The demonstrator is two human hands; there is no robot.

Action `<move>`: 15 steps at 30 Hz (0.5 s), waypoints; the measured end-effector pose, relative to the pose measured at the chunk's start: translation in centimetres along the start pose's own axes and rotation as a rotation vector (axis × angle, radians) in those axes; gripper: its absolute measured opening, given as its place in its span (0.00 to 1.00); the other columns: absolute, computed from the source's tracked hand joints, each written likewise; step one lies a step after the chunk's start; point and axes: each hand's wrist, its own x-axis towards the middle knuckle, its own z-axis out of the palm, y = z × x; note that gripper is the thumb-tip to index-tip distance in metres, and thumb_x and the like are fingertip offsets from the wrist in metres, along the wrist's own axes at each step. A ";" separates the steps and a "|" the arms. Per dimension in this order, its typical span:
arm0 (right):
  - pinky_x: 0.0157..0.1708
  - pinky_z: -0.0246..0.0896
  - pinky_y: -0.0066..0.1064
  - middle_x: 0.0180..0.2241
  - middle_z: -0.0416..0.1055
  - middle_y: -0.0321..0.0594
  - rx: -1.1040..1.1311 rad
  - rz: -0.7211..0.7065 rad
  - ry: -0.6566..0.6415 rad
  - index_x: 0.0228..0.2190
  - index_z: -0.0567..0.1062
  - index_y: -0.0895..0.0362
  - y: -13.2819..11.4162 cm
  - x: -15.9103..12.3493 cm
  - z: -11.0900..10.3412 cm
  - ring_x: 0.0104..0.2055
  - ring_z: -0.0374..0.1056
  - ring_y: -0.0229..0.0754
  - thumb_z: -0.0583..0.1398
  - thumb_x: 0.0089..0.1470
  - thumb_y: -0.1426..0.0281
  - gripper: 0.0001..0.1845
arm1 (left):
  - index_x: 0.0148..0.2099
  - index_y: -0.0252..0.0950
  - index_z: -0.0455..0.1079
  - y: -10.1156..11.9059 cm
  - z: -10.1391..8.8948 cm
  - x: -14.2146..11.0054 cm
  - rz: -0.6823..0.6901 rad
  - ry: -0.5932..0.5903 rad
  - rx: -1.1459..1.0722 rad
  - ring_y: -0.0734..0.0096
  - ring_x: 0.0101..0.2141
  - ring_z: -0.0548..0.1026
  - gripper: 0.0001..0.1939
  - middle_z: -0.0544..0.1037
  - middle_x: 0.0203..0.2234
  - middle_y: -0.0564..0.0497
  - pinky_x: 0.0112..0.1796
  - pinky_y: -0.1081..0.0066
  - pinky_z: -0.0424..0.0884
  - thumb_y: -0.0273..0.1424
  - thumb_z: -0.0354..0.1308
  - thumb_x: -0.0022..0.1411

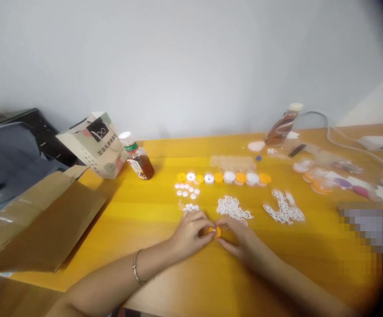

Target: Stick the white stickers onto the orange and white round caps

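Observation:
My left hand [193, 231] and my right hand [242, 240] meet above the front of the table, pinching a small orange disc [218, 231] between their fingertips. The fingers cover part of the disc, and a tiny pale spot shows by the left fingertips. Just beyond my left hand lie small white round pieces [191, 207] and several white buttons [185, 193]. A pile of white openwork pieces [233, 208] is past my right hand. Farther back runs a row of orange and white discs [229, 177], side by side.
More white openwork pieces [284, 209] lie to the right. A clear plastic tray [233, 163] sits behind the row. A dark drink bottle [282, 127], a juice bottle [140, 163], a paper bag [95, 145] and an open cardboard box [46, 220] stand around; coloured packets [323, 178] lie right.

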 end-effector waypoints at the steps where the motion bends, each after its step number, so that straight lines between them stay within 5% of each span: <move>1: 0.37 0.64 0.35 0.33 0.70 0.40 0.004 -0.007 0.008 0.36 0.67 0.53 0.1 0.0 0.1 0.36 0.67 0.42 0.56 0.48 0.73 0.10 | 0.37 0.38 0.71 0.1 -0.1 -0.1 0.001 0.008 -0.017 0.71 0.31 0.67 0.07 0.71 0.27 0.50 0.34 0.70 0.60 0.31 0.54 0.55; 15: 0.41 0.65 0.35 0.38 0.73 0.39 -0.087 -0.125 0.139 0.36 0.70 0.51 0.9 -0.6 0.8 0.41 0.68 0.42 0.55 0.51 0.72 0.09 | 0.51 0.37 0.62 0.5 -0.8 -2.9 0.103 -0.022 0.097 0.69 0.43 0.69 0.18 0.71 0.45 0.47 0.44 0.67 0.65 0.27 0.48 0.58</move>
